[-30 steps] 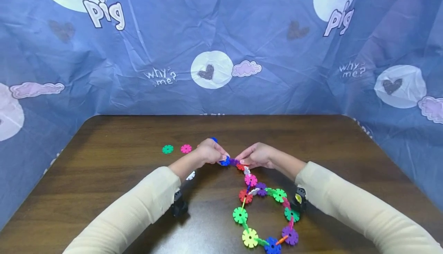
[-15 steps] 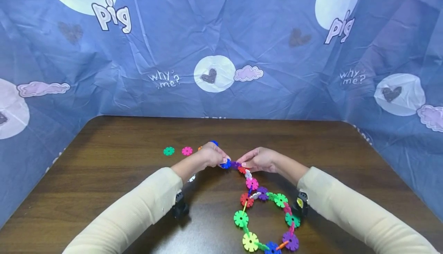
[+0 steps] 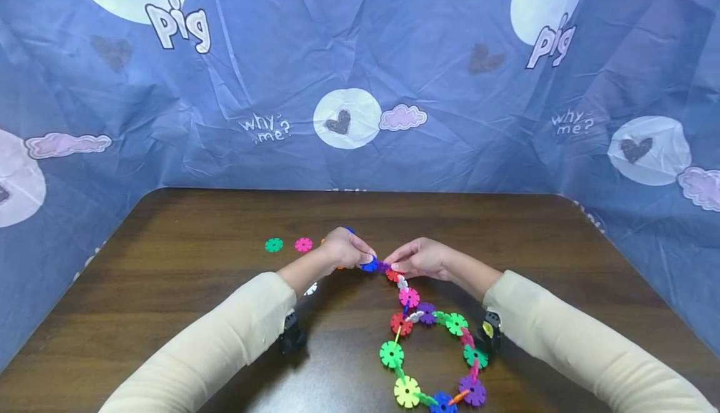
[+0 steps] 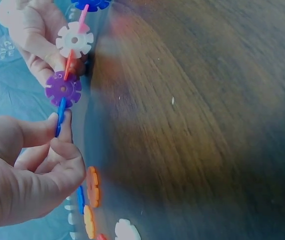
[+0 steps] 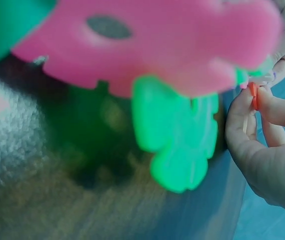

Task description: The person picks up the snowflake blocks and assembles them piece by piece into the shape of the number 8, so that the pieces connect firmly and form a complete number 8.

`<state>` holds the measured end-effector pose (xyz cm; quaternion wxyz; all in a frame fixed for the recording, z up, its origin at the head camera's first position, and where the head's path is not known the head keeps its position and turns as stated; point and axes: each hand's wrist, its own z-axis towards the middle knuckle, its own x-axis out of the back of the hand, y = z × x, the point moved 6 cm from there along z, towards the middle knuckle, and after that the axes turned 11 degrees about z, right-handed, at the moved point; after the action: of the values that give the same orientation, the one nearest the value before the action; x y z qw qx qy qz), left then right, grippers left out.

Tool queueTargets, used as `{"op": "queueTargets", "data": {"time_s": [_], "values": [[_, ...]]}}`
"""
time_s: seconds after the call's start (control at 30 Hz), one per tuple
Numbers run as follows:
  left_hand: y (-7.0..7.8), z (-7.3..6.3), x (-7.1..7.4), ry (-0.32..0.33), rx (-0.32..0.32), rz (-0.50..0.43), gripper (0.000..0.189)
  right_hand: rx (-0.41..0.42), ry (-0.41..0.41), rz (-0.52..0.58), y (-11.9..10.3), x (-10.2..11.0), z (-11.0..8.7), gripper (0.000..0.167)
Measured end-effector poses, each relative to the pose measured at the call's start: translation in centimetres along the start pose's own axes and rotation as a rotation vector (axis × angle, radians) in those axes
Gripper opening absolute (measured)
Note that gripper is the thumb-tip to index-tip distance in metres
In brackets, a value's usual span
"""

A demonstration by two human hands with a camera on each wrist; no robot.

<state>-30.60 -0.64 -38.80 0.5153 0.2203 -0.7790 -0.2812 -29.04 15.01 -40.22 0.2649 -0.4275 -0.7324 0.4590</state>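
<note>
As a chain of multicoloured, notched plastic discs (image 3: 409, 297) angles across a dark brown wood-grain desk (image 3: 534, 238), a person's left hand (image 3: 349, 249) pinches the round blue plastic disc (image 3: 369, 265) at its far tip, edge-on in the left wrist view. The right hand (image 3: 419, 258), thumb and fingertips drawn together, pinches a red plastic disc (image 3: 393, 276) two links along; a round purple plastic disc (image 3: 383, 267) sits between the two hands. The chain's long axis runs from a ring of coloured plastic discs (image 3: 390, 355) near the person, away and slightly left, then bends sharply at the hands so the tip points left. The ring's nearest link is cut off by the head view's lower edge. The left hand and forearm partly hide several loose discs, among them a white plastic disc (image 3: 312, 288). In the right wrist view, a large pink plastic disc (image 5: 147, 50) blurs the foreground, masking much of the chain.
</note>
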Motion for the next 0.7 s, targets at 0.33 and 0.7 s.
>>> {"op": "queueTargets", "data": {"time_s": [0.33,0.7], "values": [[-0.3,-0.4,0.1,-0.030,-0.002,-0.085,0.012,-0.053,0.030,0.007,-0.1,0.1,-0.1,0.036],[-0.8,0.5,-0.1,-0.040,-0.003,-0.112,0.008,-0.110,0.100,0.005,0.1,0.3,0.0,0.034]]}}
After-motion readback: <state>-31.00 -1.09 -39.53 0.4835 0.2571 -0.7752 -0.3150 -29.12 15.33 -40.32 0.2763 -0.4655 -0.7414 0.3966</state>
